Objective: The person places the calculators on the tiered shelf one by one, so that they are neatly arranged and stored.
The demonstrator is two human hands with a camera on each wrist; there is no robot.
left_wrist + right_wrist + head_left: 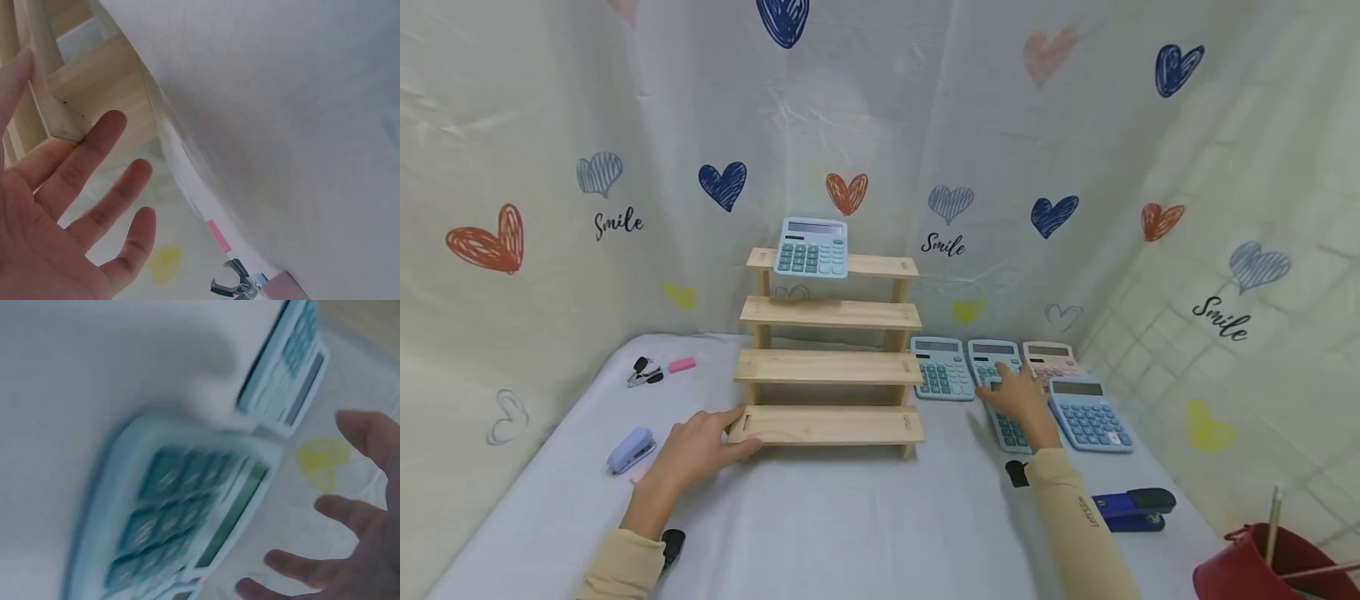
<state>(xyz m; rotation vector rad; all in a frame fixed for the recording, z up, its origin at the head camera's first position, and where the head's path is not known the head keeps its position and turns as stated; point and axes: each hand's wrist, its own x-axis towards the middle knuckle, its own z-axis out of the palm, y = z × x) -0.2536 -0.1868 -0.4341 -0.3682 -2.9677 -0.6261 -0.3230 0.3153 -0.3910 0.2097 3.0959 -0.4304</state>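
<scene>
On the bench, my right hand (pixel 1018 400) hovers with fingers spread wide over a blue calculator (pixel 1009 427), its long axis running away from me. My left hand (pixel 696 446), fingers relaxed, touches the wooden rack (pixel 827 425).

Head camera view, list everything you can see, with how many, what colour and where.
Wooden stepped shelf: one, pale wood, table centre.
Calculators: five blue, one pink; one blue on the top step, the others grouped on the table right of the shelf.
Staplers: one lilac front left, one dark blue front right.
Staple remover: one, black, back left.
Eraser: one, pink, beside it.
Red container: one, bottom right corner.
Left hand: touches the shelf's bottom step.
Right hand: open over a blue calculator.
</scene>
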